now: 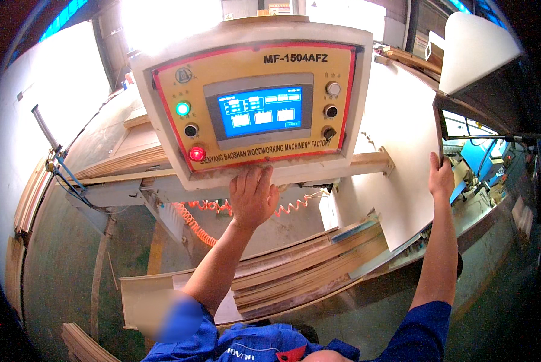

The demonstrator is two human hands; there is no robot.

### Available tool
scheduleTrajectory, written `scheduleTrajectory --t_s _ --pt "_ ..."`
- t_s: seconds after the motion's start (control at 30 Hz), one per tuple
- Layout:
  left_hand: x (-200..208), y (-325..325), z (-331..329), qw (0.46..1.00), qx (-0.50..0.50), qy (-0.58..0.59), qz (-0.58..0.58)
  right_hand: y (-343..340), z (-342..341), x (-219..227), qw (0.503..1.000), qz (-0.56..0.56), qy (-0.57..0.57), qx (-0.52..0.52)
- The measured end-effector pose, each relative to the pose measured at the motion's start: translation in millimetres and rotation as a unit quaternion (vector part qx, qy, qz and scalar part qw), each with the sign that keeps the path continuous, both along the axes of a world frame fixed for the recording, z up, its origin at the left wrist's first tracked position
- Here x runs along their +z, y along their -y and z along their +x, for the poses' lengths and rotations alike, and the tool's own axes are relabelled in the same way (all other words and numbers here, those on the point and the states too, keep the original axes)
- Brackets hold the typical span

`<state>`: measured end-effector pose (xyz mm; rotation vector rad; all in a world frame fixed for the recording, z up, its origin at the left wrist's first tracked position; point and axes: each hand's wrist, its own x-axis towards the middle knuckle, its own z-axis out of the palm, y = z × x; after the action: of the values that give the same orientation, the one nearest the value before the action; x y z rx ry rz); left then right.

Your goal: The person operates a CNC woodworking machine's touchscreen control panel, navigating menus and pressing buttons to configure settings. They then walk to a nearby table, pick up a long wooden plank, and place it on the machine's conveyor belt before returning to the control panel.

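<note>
A control panel [258,66] with a yellow face, red border and pale casing hangs before me. Its blue screen [261,113] is lit. A green button [183,108] and a red button [197,153] glow on its left side; on the right side are a white button, a black button and a black rotary switch [329,133]. My left hand [252,196] rests on the casing's lower edge, fingers stretched upward, holding nothing. At the right, my right hand [442,178] grips the edge of the white machine cover [406,133], thumb and fingers around it.
Stacked wooden strips [307,265] lie below the panel, close to my body. Coiled orange air hoses [195,226] hang under a machine beam. More boards [125,148] are at the left, by an upright metal rod [46,127]. Blue machine parts [473,160] show inside the opening at the right.
</note>
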<state>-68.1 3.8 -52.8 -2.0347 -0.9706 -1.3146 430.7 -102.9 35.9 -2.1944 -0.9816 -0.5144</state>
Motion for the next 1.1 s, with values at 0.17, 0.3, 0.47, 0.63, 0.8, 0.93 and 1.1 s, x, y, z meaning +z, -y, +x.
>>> scheduleTrajectory --t_s 0.17,0.3,0.47,0.63,0.8,0.93,1.1 --pt "4 8 6 0.999 0.023 0.004 -0.024 2 -5 3 1.0 0.001 -0.016 -0.004" --pt "4 11 8 0.999 0.025 0.012 -0.027 2 -4 3 1.0 0.001 -0.014 -0.011" --pt "-3 9 7 0.998 0.013 0.021 -0.052 1 -4 2 1.0 -0.003 -0.017 -0.006" --pt "4 14 9 0.998 0.026 0.019 -0.045 1 -2 2 1.0 -0.015 -0.011 -0.011" --pt "5 14 9 0.998 0.022 0.022 -0.045 0 1 0 1.0 -0.015 -0.012 -0.014" --pt "6 15 9 0.999 0.022 0.02 -0.039 1 0 0 1.0 -0.011 -0.008 -0.007" --pt "4 14 9 0.998 0.034 0.018 -0.046 0 1 -1 1.0 -0.01 -0.005 -0.013"
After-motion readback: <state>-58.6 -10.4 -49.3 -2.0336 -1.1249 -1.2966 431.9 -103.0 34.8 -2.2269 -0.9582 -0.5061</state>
